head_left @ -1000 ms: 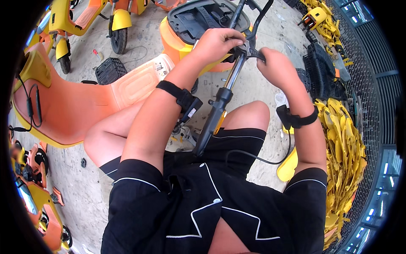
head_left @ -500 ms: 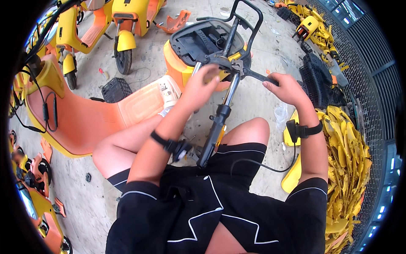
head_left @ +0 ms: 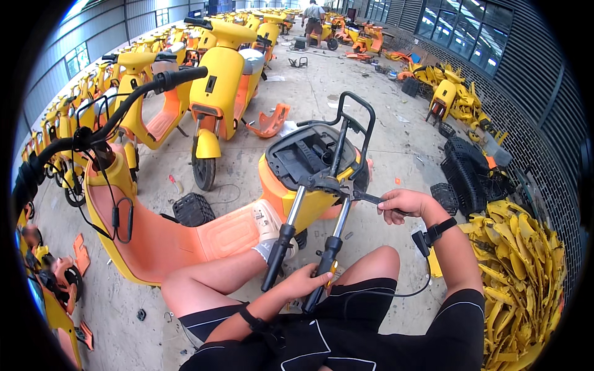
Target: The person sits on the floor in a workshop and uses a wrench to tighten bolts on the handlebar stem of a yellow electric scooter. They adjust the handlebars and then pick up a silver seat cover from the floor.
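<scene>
Yellow scooters [head_left: 216, 80] parked in rows at left; yellow panel pile [head_left: 520, 272] right; black baskets [head_left: 470, 173] beside it.

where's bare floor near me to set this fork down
Bare concrete lies ahead right of the fork, between the stripped orange scooter body and the black baskets. To the right it is crowded with yellow panels; to the left, parked scooters. The right hand grips a tool.

1 fork assembly [head_left: 322, 204]; 2 hands, left [head_left: 307, 283], right [head_left: 401, 203]; 1 stripped scooter body [head_left: 185, 235] near left; 1 far person [head_left: 314, 13].
</scene>
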`<state>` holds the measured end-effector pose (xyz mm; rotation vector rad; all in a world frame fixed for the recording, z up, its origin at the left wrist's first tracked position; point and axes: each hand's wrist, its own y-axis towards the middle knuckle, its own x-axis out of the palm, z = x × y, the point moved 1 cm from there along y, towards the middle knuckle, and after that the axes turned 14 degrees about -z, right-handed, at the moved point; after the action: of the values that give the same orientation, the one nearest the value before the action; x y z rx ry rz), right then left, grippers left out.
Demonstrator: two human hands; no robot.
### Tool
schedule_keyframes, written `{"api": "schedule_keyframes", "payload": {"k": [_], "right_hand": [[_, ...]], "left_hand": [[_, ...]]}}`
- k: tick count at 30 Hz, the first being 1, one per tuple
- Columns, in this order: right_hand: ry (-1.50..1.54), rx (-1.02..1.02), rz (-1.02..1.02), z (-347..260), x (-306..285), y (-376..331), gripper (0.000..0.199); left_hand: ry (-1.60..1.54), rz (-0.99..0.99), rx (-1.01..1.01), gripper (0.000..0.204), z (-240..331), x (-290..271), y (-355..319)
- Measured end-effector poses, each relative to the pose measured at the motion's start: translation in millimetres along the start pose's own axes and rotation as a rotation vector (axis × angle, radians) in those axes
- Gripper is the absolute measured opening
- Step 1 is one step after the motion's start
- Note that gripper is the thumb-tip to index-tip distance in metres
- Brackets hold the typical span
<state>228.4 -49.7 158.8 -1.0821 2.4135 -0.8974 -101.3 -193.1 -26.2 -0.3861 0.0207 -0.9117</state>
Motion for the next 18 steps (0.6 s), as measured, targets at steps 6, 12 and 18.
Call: {"api": "schedule_keyframes", "payload": {"k": [6,12,18], "right_hand": [[0.154,-0.034,-0.050,3.4,0.4,1.5,0.025],[0.184,-0.077,0.008,9.7,4.8,2.4,0.025],[0.215,-0.078,0.045,13.5,9.4,3.5,0.024]], "left_hand": [[0.248,0.093,0.115,0.080,5.8,13.3,-14.4],[0.254,0.219,-0.018,0.073,16.6,26.5,-12.4],[0.332,0.292,-0.024,0.072,16.5,27.9,-11.0]]}}
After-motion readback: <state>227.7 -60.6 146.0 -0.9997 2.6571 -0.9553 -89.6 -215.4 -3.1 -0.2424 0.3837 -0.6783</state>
